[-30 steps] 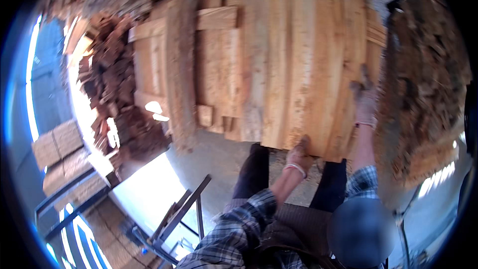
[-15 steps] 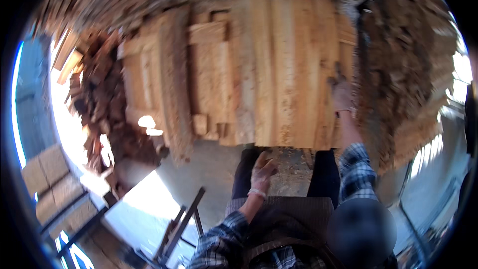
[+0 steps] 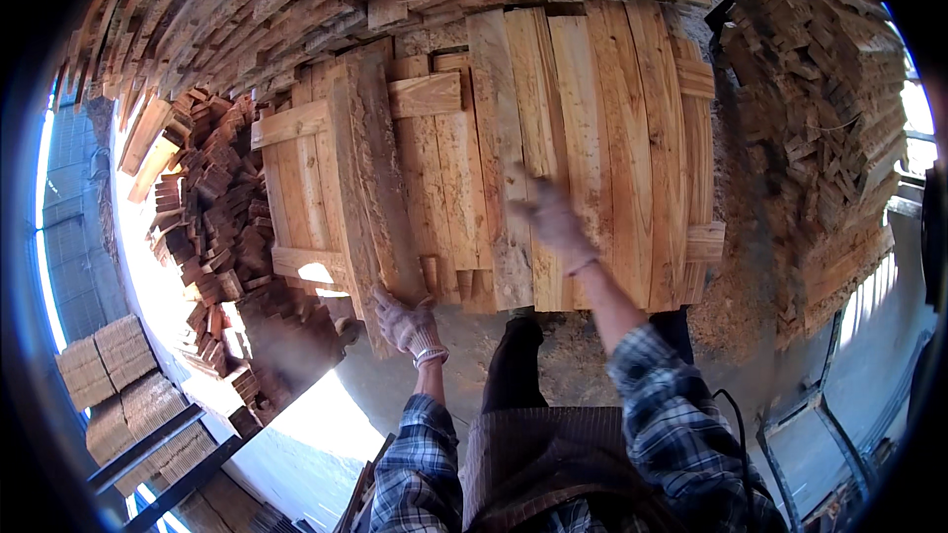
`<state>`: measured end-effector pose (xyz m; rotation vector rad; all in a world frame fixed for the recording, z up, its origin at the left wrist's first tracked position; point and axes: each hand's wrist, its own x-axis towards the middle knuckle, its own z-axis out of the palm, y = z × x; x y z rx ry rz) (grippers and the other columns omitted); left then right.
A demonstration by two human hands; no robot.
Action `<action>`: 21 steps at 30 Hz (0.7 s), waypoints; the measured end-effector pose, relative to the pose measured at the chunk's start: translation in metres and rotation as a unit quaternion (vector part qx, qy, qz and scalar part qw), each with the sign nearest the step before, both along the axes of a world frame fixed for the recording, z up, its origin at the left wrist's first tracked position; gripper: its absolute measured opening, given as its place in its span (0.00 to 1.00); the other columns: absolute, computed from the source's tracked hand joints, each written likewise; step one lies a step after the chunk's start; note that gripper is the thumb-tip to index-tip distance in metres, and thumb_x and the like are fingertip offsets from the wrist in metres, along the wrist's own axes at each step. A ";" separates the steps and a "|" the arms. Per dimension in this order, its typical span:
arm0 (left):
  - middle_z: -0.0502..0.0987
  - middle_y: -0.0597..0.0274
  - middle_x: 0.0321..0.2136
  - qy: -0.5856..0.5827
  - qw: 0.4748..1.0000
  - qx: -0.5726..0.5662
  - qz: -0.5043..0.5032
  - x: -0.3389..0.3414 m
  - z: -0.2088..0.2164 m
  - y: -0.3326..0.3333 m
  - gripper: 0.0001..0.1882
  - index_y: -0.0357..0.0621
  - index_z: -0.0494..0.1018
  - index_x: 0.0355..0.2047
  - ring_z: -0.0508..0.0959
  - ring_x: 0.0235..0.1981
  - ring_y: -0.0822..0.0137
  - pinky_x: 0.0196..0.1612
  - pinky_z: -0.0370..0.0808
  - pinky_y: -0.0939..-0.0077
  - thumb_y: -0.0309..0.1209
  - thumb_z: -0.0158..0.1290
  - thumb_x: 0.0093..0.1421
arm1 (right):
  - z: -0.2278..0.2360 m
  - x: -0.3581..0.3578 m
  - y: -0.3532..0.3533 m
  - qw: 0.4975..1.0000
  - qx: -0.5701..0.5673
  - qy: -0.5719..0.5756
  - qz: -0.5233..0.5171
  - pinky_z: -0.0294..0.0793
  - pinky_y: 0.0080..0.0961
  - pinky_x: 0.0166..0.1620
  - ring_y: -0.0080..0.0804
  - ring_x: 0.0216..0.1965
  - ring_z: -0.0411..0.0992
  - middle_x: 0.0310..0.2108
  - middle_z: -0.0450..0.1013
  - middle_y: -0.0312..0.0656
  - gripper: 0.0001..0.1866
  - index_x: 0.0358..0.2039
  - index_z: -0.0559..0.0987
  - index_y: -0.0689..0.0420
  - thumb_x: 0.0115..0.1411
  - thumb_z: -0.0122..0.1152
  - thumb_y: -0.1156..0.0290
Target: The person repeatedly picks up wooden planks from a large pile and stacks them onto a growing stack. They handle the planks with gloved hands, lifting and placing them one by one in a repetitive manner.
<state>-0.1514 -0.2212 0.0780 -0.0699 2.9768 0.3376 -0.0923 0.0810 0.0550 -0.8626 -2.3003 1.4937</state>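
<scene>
Several light wooden boards [image 3: 617,158] lie side by side over short crosspieces, running away from me. Across the left part rest rough, bark-edged boards [image 3: 380,188], darker than the rest. My left hand [image 3: 407,326], in a pale knit glove, is closed at the near end of these rough boards, fingers on the wood. My right hand [image 3: 556,222], gloved too and blurred by motion, is over the middle of the row with its fingers stretched toward a greyish rough board [image 3: 502,153]. Nothing shows in it; whether it touches the wood is unclear.
Long stacked planks [image 3: 326,5] form the far side. A heap of short offcuts [image 3: 212,207] lies at the left, and a pile of wood pieces [image 3: 805,158] at the right. Bundled slats [image 3: 123,385] stand lower left by a metal frame [image 3: 173,469].
My left hand has gone from above my lap forward and left to the rough boards' end. My right hand has come left and nearer from the right-hand boards. The view has shifted.
</scene>
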 end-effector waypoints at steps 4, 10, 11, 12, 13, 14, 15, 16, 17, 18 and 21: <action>0.81 0.55 0.33 -0.317 0.900 0.298 -0.018 -0.023 0.024 -0.006 0.19 0.35 0.74 0.43 0.80 0.28 0.68 0.29 0.76 0.76 0.22 0.59 0.49 | 0.033 -0.062 -0.064 0.943 -0.264 -0.099 0.175 0.64 0.40 0.56 0.50 0.56 0.66 0.57 0.64 0.59 0.42 0.64 0.60 0.52 0.53 0.60 0.46; 0.79 0.57 0.32 -0.344 0.851 0.383 -0.107 0.105 0.058 0.097 0.14 0.31 0.72 0.41 0.77 0.32 0.66 0.35 0.75 0.74 0.25 0.51 0.56 | 0.021 -0.020 -0.024 0.896 -0.430 -0.094 0.064 0.66 0.30 0.56 0.40 0.57 0.66 0.56 0.67 0.53 0.30 0.52 0.74 0.58 0.52 0.64 0.55; 0.79 0.56 0.32 -0.257 0.873 0.118 -0.398 0.123 0.029 0.068 0.13 0.32 0.72 0.41 0.77 0.31 0.65 0.34 0.74 0.74 0.26 0.51 0.58 | 0.042 0.003 -0.021 0.905 -0.424 -0.020 0.018 0.67 0.31 0.56 0.38 0.57 0.66 0.57 0.66 0.51 0.26 0.48 0.77 0.59 0.52 0.64 0.57; 0.78 0.59 0.34 -0.366 0.883 0.253 -0.150 0.152 0.015 0.076 0.15 0.35 0.71 0.45 0.76 0.31 0.66 0.34 0.74 0.75 0.28 0.53 0.58 | 0.046 0.026 -0.005 0.912 -0.410 0.014 -0.002 0.68 0.31 0.56 0.36 0.56 0.67 0.57 0.67 0.49 0.22 0.46 0.78 0.59 0.53 0.64 0.60; 0.77 0.61 0.35 -0.403 0.825 0.383 -0.103 0.177 0.021 0.107 0.17 0.37 0.70 0.47 0.76 0.31 0.68 0.34 0.74 0.76 0.28 0.54 0.58 | 0.039 0.065 0.018 0.926 -0.376 0.009 -0.046 0.69 0.31 0.56 0.35 0.55 0.68 0.56 0.68 0.47 0.20 0.45 0.78 0.59 0.54 0.63 0.63; 0.76 0.64 0.36 -0.429 0.749 0.503 -0.053 0.194 0.026 0.136 0.19 0.38 0.70 0.49 0.75 0.31 0.70 0.34 0.73 0.78 0.28 0.55 0.58 | 0.033 0.103 0.038 0.936 -0.340 0.001 -0.088 0.70 0.30 0.55 0.33 0.54 0.69 0.56 0.69 0.45 0.18 0.45 0.79 0.59 0.55 0.63 0.66; 0.76 0.65 0.36 -0.433 0.743 0.511 0.004 0.204 0.024 0.143 0.21 0.39 0.68 0.51 0.75 0.32 0.71 0.35 0.73 0.77 0.29 0.55 0.58 | 0.031 0.134 0.065 0.945 -0.303 0.010 -0.123 0.71 0.29 0.55 0.31 0.53 0.69 0.54 0.70 0.43 0.18 0.46 0.78 0.59 0.55 0.63 0.69; 0.75 0.66 0.37 -0.436 0.736 0.515 0.062 0.214 0.022 0.147 0.22 0.39 0.66 0.53 0.75 0.33 0.72 0.36 0.74 0.77 0.29 0.55 0.58 | 0.030 0.166 0.093 0.952 -0.262 0.013 -0.159 0.71 0.27 0.54 0.29 0.52 0.70 0.53 0.71 0.41 0.18 0.47 0.78 0.59 0.55 0.63 0.72; 0.75 0.67 0.38 -0.436 0.727 0.516 0.121 0.224 0.020 0.152 0.24 0.40 0.65 0.55 0.74 0.34 0.73 0.37 0.74 0.76 0.29 0.55 0.59 | 0.033 0.191 0.124 0.943 -0.271 -0.015 -0.194 0.71 0.26 0.54 0.27 0.52 0.70 0.53 0.72 0.42 0.18 0.49 0.77 0.60 0.56 0.60 0.73; 0.75 0.67 0.37 -0.442 0.729 0.499 0.155 0.230 0.018 0.156 0.23 0.40 0.65 0.54 0.74 0.33 0.74 0.36 0.74 0.78 0.30 0.55 0.59 | 0.034 0.212 0.154 0.931 -0.284 -0.041 -0.226 0.70 0.24 0.54 0.26 0.52 0.70 0.52 0.72 0.43 0.19 0.51 0.76 0.61 0.58 0.57 0.74; 0.75 0.66 0.33 -0.463 0.707 0.469 0.256 0.258 0.000 0.175 0.23 0.43 0.65 0.55 0.76 0.29 0.74 0.31 0.75 0.78 0.33 0.56 0.60 | -0.008 0.226 0.229 0.938 -0.173 0.040 -0.299 0.67 0.19 0.54 0.25 0.51 0.70 0.52 0.72 0.42 0.22 0.54 0.72 0.65 0.57 0.54 0.77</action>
